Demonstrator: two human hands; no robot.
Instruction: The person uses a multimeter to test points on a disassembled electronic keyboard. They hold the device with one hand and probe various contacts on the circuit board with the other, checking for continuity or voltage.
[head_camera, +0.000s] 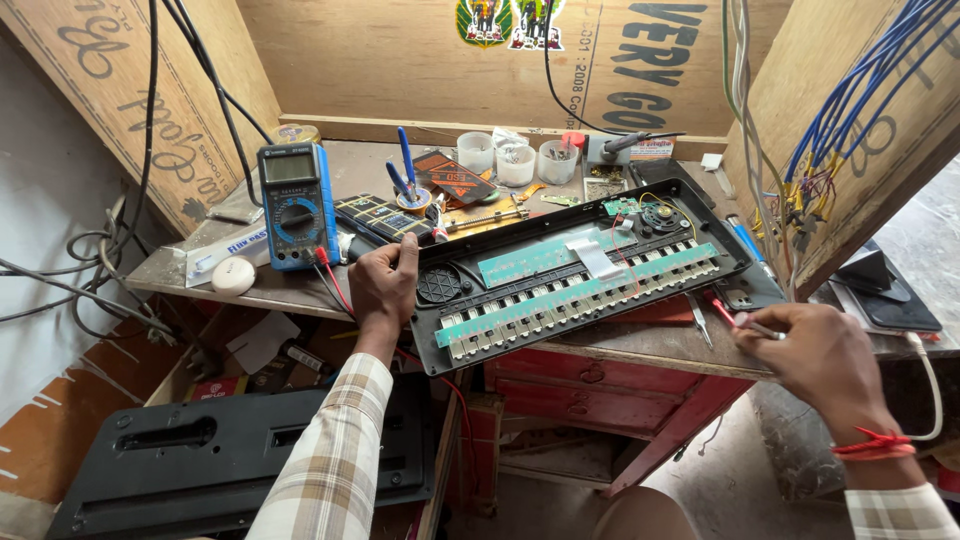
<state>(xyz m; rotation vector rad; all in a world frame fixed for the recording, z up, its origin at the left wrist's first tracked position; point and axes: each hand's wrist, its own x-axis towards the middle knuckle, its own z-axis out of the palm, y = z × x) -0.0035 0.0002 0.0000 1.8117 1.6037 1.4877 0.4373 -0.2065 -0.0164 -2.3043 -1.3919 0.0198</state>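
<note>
The long black keyboard shell (590, 270) looked like matt moulded plastic, its pale green circuit strips (575, 290) smooth and faintly shiny. The left hand (385, 285) gripped that plastic edge; the right hand (815, 355) pinched a thin bright metal tool (752, 324). The blue multimeter (295, 205) wore glossy plastic with a dull grey screen. The worn grey worktop (250, 285) was scuffed and rough, the plywood walls (400, 60) raw and grainy. The checked shirt sleeve (330, 460) was soft woven cloth. The red drawer front (590, 385) showed chipped painted metal.

A blue handheld multimeter with a grey rectangular screen (287, 167) stands at ten o'clock; a green-and-white sticker label (508, 22) sits at twelve o'clock on the plywood wall.
</note>
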